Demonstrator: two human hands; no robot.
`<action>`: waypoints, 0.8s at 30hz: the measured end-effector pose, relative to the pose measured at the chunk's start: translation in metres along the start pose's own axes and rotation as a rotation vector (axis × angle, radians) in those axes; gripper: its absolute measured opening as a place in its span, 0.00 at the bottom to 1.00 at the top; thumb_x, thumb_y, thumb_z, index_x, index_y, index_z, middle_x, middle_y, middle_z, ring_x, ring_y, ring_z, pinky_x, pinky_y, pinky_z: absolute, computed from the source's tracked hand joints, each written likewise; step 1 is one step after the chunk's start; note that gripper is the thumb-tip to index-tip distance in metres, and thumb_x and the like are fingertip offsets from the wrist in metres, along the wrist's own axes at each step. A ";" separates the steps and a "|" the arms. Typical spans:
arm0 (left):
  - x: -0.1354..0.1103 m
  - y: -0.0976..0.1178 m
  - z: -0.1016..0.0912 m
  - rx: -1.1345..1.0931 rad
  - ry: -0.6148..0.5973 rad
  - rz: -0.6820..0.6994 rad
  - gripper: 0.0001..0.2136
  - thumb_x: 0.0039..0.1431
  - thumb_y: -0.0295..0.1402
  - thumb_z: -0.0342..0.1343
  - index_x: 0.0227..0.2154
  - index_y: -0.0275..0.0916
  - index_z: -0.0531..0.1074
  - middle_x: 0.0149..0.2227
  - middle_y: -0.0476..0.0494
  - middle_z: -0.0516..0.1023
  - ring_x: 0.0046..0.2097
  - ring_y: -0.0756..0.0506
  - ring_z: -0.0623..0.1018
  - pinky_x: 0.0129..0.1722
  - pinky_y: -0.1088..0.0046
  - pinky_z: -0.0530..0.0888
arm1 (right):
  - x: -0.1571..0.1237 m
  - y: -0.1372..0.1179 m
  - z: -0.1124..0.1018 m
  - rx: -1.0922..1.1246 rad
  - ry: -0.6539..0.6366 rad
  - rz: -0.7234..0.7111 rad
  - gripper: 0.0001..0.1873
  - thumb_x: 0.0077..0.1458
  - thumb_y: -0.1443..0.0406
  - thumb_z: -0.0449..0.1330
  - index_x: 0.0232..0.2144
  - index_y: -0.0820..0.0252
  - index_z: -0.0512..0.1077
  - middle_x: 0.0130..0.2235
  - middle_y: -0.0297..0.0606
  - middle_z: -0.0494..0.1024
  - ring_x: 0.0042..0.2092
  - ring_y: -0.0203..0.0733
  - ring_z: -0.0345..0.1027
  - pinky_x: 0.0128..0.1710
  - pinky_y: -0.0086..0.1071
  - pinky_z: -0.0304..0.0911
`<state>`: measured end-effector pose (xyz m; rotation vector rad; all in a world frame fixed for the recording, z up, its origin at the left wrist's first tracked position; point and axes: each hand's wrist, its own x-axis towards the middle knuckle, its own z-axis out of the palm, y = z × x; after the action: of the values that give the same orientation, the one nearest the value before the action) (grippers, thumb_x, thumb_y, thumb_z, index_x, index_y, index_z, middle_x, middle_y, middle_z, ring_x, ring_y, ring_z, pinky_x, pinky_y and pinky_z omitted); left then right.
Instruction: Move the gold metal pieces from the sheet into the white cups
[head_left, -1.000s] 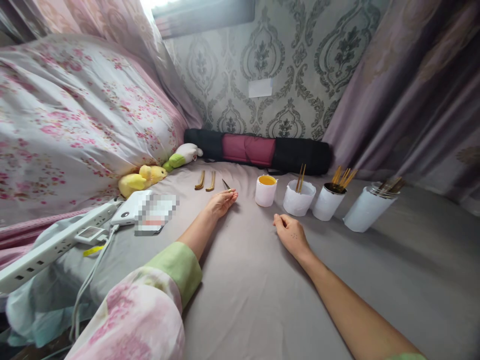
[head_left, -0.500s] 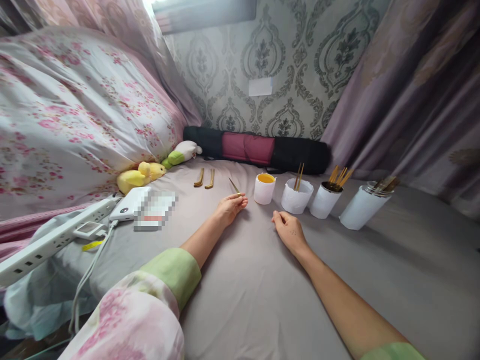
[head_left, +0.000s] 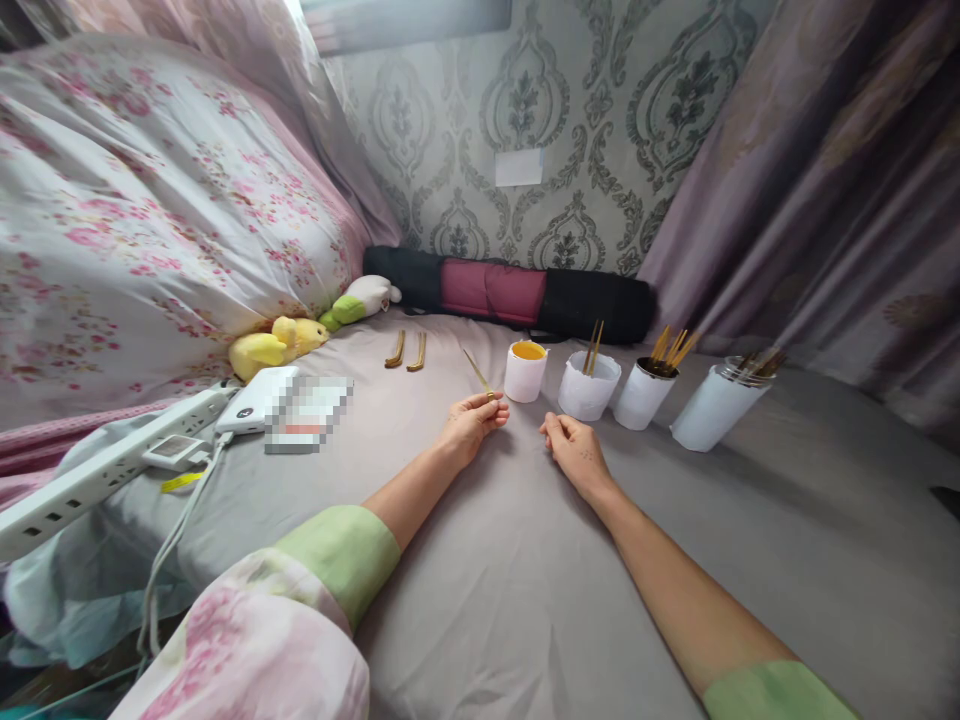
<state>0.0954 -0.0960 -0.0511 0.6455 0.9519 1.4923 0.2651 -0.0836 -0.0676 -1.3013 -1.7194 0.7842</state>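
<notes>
My left hand (head_left: pixel 474 420) pinches a thin gold pointed tool (head_left: pixel 477 370) whose tip angles up and away, just left of a white cup with yellow content (head_left: pixel 524 370). My right hand (head_left: pixel 571 448) rests on the grey sheet (head_left: pixel 495 590) with fingers loosely curled and nothing seen in it, a little in front of a white cup holding two gold sticks (head_left: pixel 589 384). Farther right stand a cup with several gold sticks (head_left: pixel 645 388) and a tilted white-wrapped jar with dark sticks (head_left: pixel 716 402). Two curved gold tools (head_left: pixel 406 351) lie on the sheet behind my left hand.
A rolled black and red mat (head_left: pixel 510 290) lies along the patterned wall. A flowered duvet (head_left: pixel 150 220) and yellow plush toys (head_left: pixel 277 345) fill the left. A white power bank (head_left: pixel 251 412), a power strip (head_left: pixel 97 475) and cables sit at the left edge. Curtains hang at the right.
My left hand picked the gold pointed tool up off the sheet and carried it right, toward the yellow cup. My right hand stayed resting on the sheet.
</notes>
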 end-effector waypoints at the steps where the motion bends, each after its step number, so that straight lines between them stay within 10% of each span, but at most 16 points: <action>1: -0.002 -0.001 0.000 0.006 -0.004 0.003 0.07 0.50 0.20 0.54 0.34 0.27 0.72 0.27 0.40 0.75 0.26 0.53 0.75 0.31 0.77 0.73 | 0.000 0.000 0.000 0.011 -0.004 0.004 0.25 0.53 0.48 0.46 0.25 0.61 0.69 0.19 0.33 0.67 0.19 0.32 0.57 0.20 0.26 0.51; 24: -0.031 -0.005 0.007 0.243 -0.160 0.120 0.12 0.47 0.30 0.58 0.37 0.31 0.73 0.31 0.41 0.76 0.29 0.51 0.74 0.33 0.73 0.72 | -0.005 -0.012 -0.008 0.183 -0.066 0.043 0.26 0.51 0.46 0.48 0.26 0.62 0.71 0.20 0.32 0.65 0.18 0.30 0.56 0.17 0.24 0.53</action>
<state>0.1082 -0.1256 -0.0478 0.9989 0.9925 1.4167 0.2675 -0.0913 -0.0547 -1.2026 -1.6332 0.9957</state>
